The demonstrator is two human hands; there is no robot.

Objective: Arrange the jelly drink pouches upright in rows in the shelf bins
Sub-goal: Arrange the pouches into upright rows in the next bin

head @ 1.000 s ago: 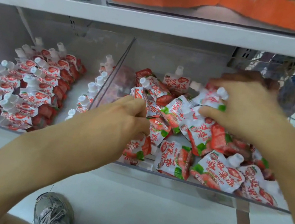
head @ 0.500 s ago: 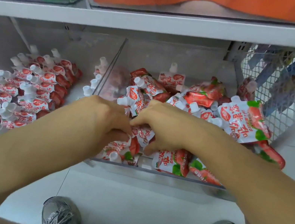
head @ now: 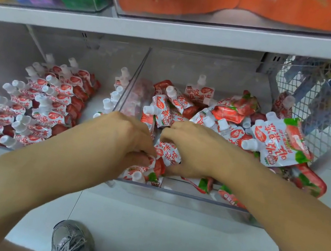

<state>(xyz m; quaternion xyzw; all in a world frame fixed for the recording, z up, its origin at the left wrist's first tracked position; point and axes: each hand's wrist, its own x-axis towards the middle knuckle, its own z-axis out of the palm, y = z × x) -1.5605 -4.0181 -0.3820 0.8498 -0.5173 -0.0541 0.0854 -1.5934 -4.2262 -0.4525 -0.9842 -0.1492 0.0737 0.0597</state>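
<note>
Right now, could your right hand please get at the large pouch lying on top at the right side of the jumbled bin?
Probably yes. The large pouch lies uncovered atop the pile, beside the right hand, whose grip is busy with a small pouch.

Both hands' fingers (head: 150, 153) lie buried among the pouches (head: 168, 152).

hands: 2, left hand (head: 127, 138) and right hand (head: 195, 150) | clear shelf bins (head: 181, 194): 2 | jelly drink pouches (head: 276, 142): several dozen, too many overlap to count exactly | grey sneakers (head: 71, 241): 2 | wire mesh basket (head: 325, 91): 1
</note>
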